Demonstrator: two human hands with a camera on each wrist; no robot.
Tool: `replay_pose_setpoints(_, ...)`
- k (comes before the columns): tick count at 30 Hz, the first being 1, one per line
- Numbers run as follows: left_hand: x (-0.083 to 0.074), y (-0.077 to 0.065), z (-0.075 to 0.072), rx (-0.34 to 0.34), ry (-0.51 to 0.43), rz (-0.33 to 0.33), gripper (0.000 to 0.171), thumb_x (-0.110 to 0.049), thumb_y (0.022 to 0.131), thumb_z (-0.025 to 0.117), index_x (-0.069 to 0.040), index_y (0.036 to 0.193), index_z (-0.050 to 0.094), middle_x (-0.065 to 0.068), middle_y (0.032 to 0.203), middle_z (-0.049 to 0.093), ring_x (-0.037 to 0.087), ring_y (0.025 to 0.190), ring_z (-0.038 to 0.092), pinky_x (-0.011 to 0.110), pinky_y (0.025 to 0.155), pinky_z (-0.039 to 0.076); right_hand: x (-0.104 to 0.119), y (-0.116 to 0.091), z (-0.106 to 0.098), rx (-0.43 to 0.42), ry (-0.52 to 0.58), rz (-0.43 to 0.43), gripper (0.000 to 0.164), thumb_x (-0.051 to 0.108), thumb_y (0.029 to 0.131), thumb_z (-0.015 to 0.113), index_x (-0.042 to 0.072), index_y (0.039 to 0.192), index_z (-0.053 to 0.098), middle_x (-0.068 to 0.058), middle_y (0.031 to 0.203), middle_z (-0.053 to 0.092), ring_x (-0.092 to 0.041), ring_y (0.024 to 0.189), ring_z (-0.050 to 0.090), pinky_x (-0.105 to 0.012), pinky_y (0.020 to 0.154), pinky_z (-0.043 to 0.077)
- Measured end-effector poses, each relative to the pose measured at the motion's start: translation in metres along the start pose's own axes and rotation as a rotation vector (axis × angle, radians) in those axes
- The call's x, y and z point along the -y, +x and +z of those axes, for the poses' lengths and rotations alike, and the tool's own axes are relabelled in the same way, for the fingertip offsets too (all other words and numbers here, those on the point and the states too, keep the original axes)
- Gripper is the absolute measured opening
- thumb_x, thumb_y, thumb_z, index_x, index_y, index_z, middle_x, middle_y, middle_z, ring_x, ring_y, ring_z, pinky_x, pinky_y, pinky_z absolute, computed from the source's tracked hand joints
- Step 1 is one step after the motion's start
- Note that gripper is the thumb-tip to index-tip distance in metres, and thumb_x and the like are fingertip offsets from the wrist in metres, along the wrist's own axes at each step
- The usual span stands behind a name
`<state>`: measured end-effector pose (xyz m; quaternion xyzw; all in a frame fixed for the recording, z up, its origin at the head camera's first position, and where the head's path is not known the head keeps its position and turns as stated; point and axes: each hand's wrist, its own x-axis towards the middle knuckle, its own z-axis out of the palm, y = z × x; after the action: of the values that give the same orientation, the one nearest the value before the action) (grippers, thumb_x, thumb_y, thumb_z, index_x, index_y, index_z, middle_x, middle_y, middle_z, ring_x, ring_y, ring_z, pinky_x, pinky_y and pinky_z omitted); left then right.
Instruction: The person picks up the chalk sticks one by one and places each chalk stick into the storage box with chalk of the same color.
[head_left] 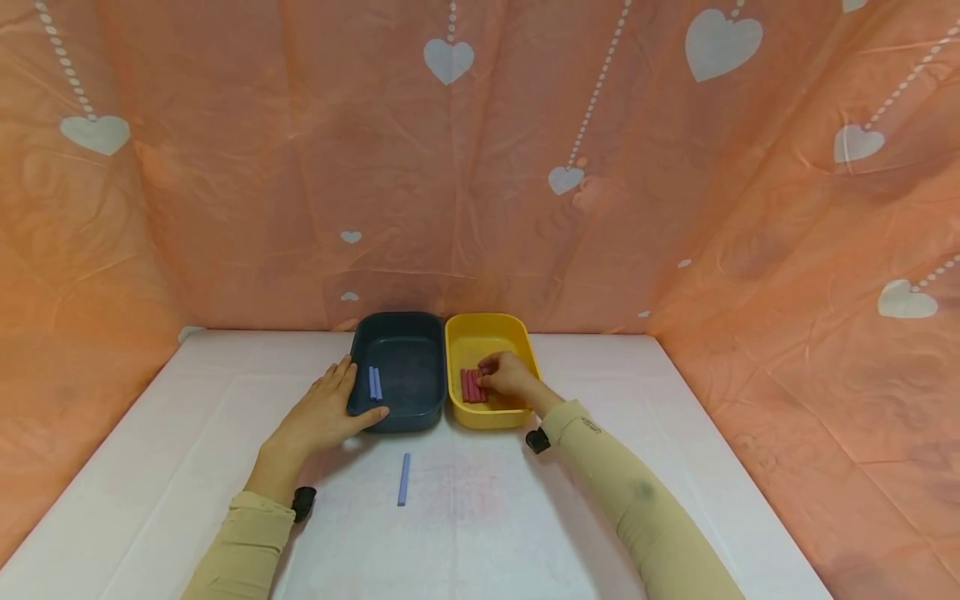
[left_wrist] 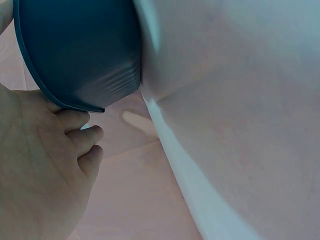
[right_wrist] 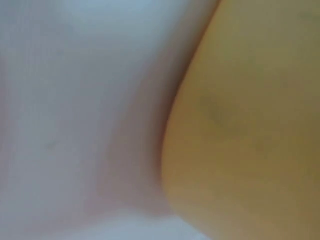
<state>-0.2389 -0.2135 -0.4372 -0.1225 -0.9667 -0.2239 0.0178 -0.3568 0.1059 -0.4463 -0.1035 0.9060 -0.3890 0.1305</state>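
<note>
My left hand [head_left: 322, 414] rests against the front left corner of a dark blue tray [head_left: 408, 421], its fingers stretched along the outer side and the thumb on the front rim. The left wrist view shows these fingers [left_wrist: 82, 132] at the tray's edge. Two blue chalk sticks [head_left: 374, 383] lie inside that tray. In the yellow tray [head_left: 487, 417], my right hand [head_left: 510, 375] pinches a red chalk stick [head_left: 483, 385] at the right end of a row of several. A yellow wall [right_wrist: 245, 125] fills much of the right wrist view, where no fingers show.
A single blue chalk stick [head_left: 404, 479] lies on the white tabletop [head_left: 352, 550] in front of the trays. Faint pink smudges mark the cloth nearby. Orange curtains [head_left: 375, 167] with white hearts rise behind the table and on both sides.
</note>
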Motion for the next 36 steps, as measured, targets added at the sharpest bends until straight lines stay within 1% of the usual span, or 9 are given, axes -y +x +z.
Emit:
replay_pose_setpoints(7,0.001,0.0,0.0,0.004,-0.004,-0.002,0.112,-0.068,0.094,0.061,0.016,0.157,0.024,0.035,0.166,0.017,0.055,0.153,0.016,0.067,0.122,0.02,0.005,-0.011,-0.003,0.02,0.078,-0.002,0.039,0.01,0.098,0.071,-0.004,0.133,0.063,-0.017,0.117,0.068,-0.024,0.093,0.065,-0.032,0.088,0.059)
replay_pose_setpoints(9,0.001,0.0,0.0,0.004,-0.003,0.0,0.112,-0.068,0.094,0.062,0.016,0.157,0.024,0.035,0.166,0.017,0.055,0.153,0.016,0.067,0.122,0.02,0.007,-0.014,-0.004,0.012,0.086,-0.018,0.04,0.012,0.098,0.07,-0.004,0.134,0.062,-0.017,0.118,0.067,-0.025,0.094,0.065,-0.032,0.089,0.059)
replay_pose_setpoints(13,0.002,0.001,0.0,0.0,0.002,0.002,0.112,-0.068,0.094,0.062,0.016,0.157,0.024,0.036,0.166,0.017,0.056,0.152,0.017,0.067,0.122,0.02,0.011,-0.023,-0.003,-0.009,0.076,-0.063,0.041,0.014,0.098,0.069,-0.003,0.135,0.061,-0.017,0.121,0.067,-0.027,0.102,0.065,-0.035,0.094,0.058)
replay_pose_setpoints(18,0.003,0.001,0.001,0.005,0.001,-0.004,0.112,-0.068,0.094,0.062,0.016,0.157,0.023,0.035,0.166,0.017,0.055,0.152,0.017,0.067,0.122,0.02,0.018,-0.034,0.001,-0.037,0.067,-0.096,0.038,0.015,0.1,0.067,0.0,0.135,0.062,-0.013,0.121,0.066,-0.028,0.107,0.065,-0.038,0.095,0.058)
replay_pose_setpoints(22,0.002,0.001,0.001,0.005,-0.005,-0.004,0.112,-0.068,0.094,0.062,0.016,0.157,0.023,0.035,0.166,0.017,0.055,0.152,0.017,0.067,0.122,0.02,0.024,-0.043,0.005,-0.09,0.055,-0.162,0.037,0.015,0.099,0.069,-0.001,0.133,0.064,-0.012,0.119,0.067,-0.027,0.103,0.065,-0.038,0.093,0.058)
replay_pose_setpoints(27,0.003,0.002,0.001,0.007,0.001,0.001,0.112,-0.069,0.094,0.061,0.015,0.158,0.022,0.035,0.166,0.016,0.056,0.152,0.017,0.067,0.122,0.02,0.032,-0.057,0.01,-0.149,0.099,-0.262,0.037,0.012,0.096,0.073,-0.002,0.128,0.066,-0.012,0.115,0.066,-0.024,0.093,0.065,-0.032,0.084,0.059)
replay_pose_setpoints(30,0.004,0.002,0.001,0.005,0.001,0.004,0.112,-0.069,0.094,0.061,0.015,0.158,0.022,0.035,0.167,0.016,0.055,0.153,0.017,0.067,0.122,0.019,0.035,-0.065,0.014,-0.179,0.116,-0.343,0.034,0.01,0.093,0.075,-0.003,0.123,0.067,-0.013,0.11,0.064,-0.022,0.088,0.064,-0.027,0.079,0.059)
replay_pose_setpoints(34,0.004,0.002,0.001,0.004,-0.006,0.005,0.112,-0.068,0.094,0.062,0.015,0.157,0.023,0.035,0.167,0.016,0.056,0.152,0.017,0.067,0.122,0.02,0.039,-0.075,0.021,-0.222,0.096,-0.463,0.033,0.008,0.09,0.077,-0.006,0.118,0.067,-0.014,0.101,0.062,-0.022,0.084,0.062,-0.024,0.078,0.056)
replay_pose_setpoints(36,0.004,0.002,0.002,0.002,-0.009,0.005,0.112,-0.068,0.094,0.062,0.016,0.157,0.024,0.035,0.166,0.016,0.056,0.152,0.017,0.068,0.121,0.02,0.041,-0.08,0.025,-0.229,0.097,-0.496,0.033,0.008,0.089,0.078,-0.007,0.117,0.068,-0.014,0.099,0.061,-0.021,0.084,0.061,-0.023,0.078,0.055)
